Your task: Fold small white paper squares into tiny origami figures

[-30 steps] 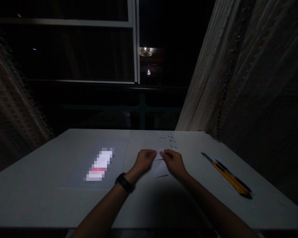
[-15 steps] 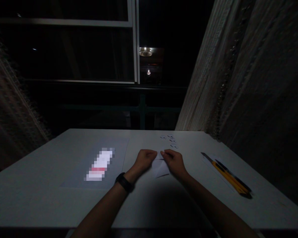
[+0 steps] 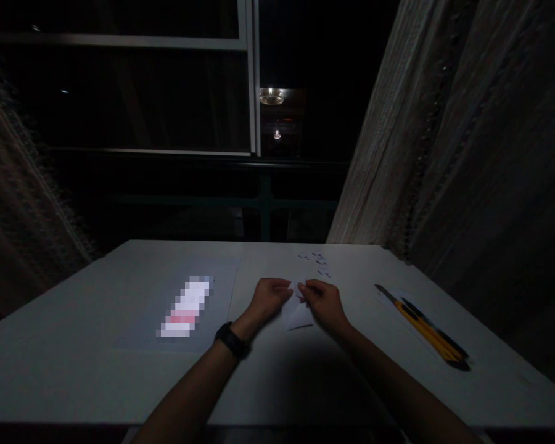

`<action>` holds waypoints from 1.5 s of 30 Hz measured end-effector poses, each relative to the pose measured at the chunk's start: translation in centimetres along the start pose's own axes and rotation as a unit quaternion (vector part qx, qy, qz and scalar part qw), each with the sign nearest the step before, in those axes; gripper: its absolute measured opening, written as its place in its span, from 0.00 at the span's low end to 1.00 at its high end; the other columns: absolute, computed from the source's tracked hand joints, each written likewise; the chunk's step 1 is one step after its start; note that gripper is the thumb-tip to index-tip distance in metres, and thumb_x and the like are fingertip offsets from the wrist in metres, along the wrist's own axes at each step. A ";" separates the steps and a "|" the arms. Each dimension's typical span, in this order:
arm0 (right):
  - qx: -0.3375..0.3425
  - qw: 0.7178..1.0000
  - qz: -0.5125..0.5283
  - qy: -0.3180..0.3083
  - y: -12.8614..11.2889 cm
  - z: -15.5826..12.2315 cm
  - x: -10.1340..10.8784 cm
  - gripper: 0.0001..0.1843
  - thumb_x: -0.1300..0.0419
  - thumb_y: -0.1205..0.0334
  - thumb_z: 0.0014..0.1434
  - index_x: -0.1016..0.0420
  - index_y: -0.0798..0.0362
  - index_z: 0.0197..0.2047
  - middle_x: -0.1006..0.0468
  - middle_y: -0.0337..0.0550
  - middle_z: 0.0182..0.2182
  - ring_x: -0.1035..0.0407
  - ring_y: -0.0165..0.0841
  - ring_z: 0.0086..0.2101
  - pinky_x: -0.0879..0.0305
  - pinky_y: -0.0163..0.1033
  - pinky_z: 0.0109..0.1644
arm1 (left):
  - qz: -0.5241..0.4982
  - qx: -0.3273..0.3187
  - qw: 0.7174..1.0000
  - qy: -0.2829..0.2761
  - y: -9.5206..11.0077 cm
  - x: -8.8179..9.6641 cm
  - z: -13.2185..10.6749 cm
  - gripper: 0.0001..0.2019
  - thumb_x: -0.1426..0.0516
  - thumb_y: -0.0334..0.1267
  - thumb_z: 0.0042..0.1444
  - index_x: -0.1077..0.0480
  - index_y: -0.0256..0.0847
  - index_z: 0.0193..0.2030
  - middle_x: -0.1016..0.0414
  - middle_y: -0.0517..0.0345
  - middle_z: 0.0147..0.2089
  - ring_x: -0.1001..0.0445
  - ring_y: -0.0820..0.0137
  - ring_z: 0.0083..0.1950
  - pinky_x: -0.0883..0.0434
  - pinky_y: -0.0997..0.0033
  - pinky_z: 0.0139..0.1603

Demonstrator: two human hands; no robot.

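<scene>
A small folded piece of white paper (image 3: pixel 298 316) is held up between my two hands, over the middle of the white table (image 3: pixel 277 388). My left hand (image 3: pixel 271 297) pinches its left edge between thumb and fingers; a black watch (image 3: pixel 232 340) is on that wrist. On the paper's upper right edge, my right hand (image 3: pixel 324 301) is closed in a pinch. The top of the paper looks bent over near the fingertips, and its lower part hangs down in a point. Just beyond my hands lie several small paper pieces with dark marks (image 3: pixel 321 263).
On the left a bright, pixelated phone-like rectangle (image 3: pixel 185 308) lies on a large white sheet (image 3: pixel 139 333). A yellow utility knife (image 3: pixel 425 330) with its blade out and a dark pen (image 3: pixel 437 333) lie on the right, over some paper. Curtains (image 3: pixel 374 123) and a dark window stand behind.
My right fingers have shifted slightly on the paper's top, and the flap there has changed shape. My left hand has hardly moved.
</scene>
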State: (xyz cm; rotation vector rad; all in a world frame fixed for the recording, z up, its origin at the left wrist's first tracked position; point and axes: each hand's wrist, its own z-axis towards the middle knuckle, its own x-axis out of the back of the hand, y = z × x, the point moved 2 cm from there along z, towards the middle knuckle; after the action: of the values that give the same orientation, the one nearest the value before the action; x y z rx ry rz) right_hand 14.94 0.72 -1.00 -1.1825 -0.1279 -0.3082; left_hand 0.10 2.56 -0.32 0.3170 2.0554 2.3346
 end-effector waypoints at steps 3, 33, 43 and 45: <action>-0.011 1.000 0.011 -0.004 -0.1 0.0 -0.1 0.16 0.42 0.51 0.50 0.28 0.57 0.26 0.27 0.42 0.18 0.30 0.33 0.20 0.37 0.33 0.21 | -0.012 0.008 1.000 0.000 -0.2 0.0 0.1 0.10 0.38 0.34 0.38 0.26 0.31 0.29 0.25 0.52 0.25 0.29 0.70 0.28 0.34 0.75 0.28; -0.129 0.979 0.150 -0.054 0.1 0.1 -0.5 0.20 0.37 0.46 0.41 0.33 0.56 0.19 0.36 0.34 0.07 0.48 0.22 0.09 0.57 0.29 0.11 | 0.044 -0.103 0.993 -0.018 0.5 -0.2 -0.6 0.18 0.45 0.30 0.46 0.28 0.35 0.46 0.23 0.51 0.42 0.25 0.66 0.40 0.30 0.71 0.39; -0.149 0.963 0.188 -0.122 -2.6 -0.4 0.1 0.25 0.43 0.42 0.46 0.40 0.53 0.13 0.42 0.32 0.04 0.57 0.21 0.06 0.67 0.32 0.12 | 0.035 -0.131 0.991 -0.004 1.4 -0.3 -1.1 0.18 0.43 0.40 0.50 0.29 0.37 0.48 0.26 0.50 0.48 0.28 0.62 0.47 0.34 0.64 0.50; -0.145 0.962 0.198 -0.120 -2.5 -0.4 0.2 0.23 0.42 0.43 0.46 0.36 0.54 0.16 0.40 0.32 0.06 0.57 0.20 0.06 0.66 0.32 0.12 | 0.010 -0.124 0.992 -0.001 1.1 -0.1 -0.8 0.17 0.44 0.39 0.50 0.28 0.37 0.47 0.26 0.50 0.47 0.28 0.62 0.47 0.35 0.63 0.51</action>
State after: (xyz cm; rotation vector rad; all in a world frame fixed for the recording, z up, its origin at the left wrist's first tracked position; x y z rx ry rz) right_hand 14.33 -0.55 1.16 -1.5010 -0.0547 0.1774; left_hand 0.19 1.57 0.68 0.3350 1.7408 2.5614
